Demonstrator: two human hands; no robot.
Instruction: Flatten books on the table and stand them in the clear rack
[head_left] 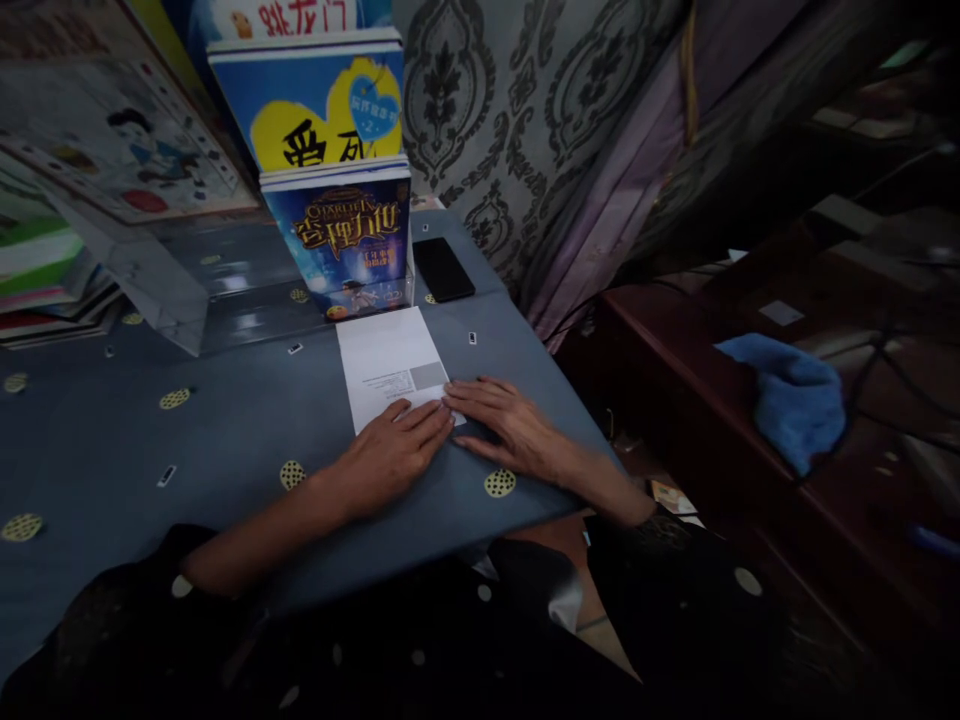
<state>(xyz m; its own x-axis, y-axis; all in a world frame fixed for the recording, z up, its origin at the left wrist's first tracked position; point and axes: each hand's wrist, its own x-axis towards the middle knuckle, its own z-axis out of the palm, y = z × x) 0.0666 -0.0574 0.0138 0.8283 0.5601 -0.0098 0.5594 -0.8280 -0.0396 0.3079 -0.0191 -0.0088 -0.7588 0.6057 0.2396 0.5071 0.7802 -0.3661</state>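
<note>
A sheet of white paper point(386, 350) with a small grey block and fine print lies on the blue-grey tablecloth. Its near edge seems folded up, though my hands hide much of that part. My left hand point(396, 447) rests flat across the near edge, fingers stretched out to the right. My right hand point(506, 425) lies on the paper's near right corner, its fingers extended and its thumb apart. The fingertips of both hands almost meet there. Just beyond the paper stand several upright books, the front one a blue book point(345, 235) with gold lettering.
A black phone point(444, 268) lies right of the books. Clear holders point(161, 290) and a book stack point(56, 290) stand at the left. Patterned wallpaper point(517, 90) and a curtain point(600, 200) rise behind. A blue cloth point(799, 400) lies on a dark red surface at right.
</note>
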